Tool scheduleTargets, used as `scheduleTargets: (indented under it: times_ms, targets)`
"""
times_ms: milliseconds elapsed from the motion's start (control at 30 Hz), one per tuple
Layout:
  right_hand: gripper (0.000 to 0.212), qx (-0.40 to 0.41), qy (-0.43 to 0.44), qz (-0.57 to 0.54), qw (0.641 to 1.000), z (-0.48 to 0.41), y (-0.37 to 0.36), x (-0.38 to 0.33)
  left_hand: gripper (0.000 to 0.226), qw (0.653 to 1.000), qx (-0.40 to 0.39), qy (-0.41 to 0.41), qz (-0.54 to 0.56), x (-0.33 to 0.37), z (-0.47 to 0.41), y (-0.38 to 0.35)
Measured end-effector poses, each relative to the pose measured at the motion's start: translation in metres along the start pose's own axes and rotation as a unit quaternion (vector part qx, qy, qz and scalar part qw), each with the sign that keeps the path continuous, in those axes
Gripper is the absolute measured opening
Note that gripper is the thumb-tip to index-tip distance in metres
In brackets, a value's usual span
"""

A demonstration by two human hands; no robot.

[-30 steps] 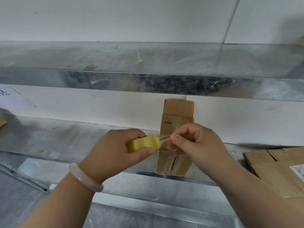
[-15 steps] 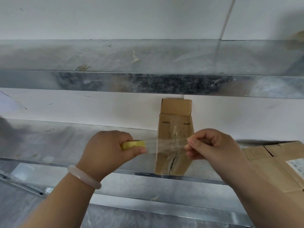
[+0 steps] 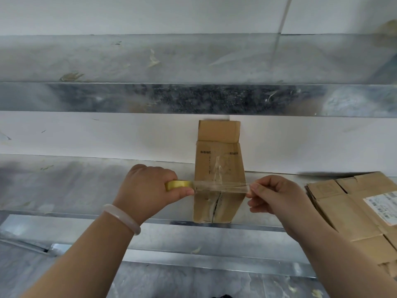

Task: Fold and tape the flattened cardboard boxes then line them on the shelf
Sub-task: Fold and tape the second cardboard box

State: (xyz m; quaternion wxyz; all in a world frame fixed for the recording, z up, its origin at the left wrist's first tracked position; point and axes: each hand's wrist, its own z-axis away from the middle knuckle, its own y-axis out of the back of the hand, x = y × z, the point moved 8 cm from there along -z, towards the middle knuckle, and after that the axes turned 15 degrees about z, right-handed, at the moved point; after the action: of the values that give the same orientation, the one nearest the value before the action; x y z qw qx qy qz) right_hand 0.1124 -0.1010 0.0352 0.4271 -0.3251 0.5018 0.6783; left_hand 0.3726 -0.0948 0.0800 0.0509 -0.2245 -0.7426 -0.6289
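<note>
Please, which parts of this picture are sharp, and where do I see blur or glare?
Head view: the box, the left hand on the tape roll and the right hand are fairly sharp; the tape strip glints; the lower shelf smears hazily toward the left edge; the upper shelf gives dull grey reflections; the box print is unreadable.

Both bare forearms reach forward from the lower corners. The left hand (image 3: 150,190), back upward, curls its fingers round a yellow roll of clear tape (image 3: 178,185), thumb beneath; a pale translucent bangle (image 3: 122,218) circles that wrist. The right hand (image 3: 277,196), level with it, pinches the stretched clear tape strip (image 3: 221,187) between thumb and forefinger.
</note>
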Motion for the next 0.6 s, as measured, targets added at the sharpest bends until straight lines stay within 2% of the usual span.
scheduleTargets:
  times_ms: [167,300,467,600]
  targets:
    - [0.018,-0.079,-0.060,-0.083,0.992,-0.012,-0.014,0.019,0.072,1.000,0.012,-0.007,0.003,-0.009,-0.007,-0.009]
    - [0.020,-0.105,-0.091,-0.148,0.979,-0.018,-0.023,0.036,0.063,1.000,0.000,-0.012,0.013,-0.010,-0.011,-0.017]
    - [0.053,-0.169,-0.082,-0.320,0.929,-0.025,-0.056,0.052,0.061,1.000,-0.007,-0.020,0.016,-0.010,-0.015,-0.022]
    - [0.052,-0.188,-0.074,-0.401,0.894,-0.032,-0.070,0.062,0.055,0.999,-0.022,-0.027,0.017,-0.007,-0.016,-0.025]
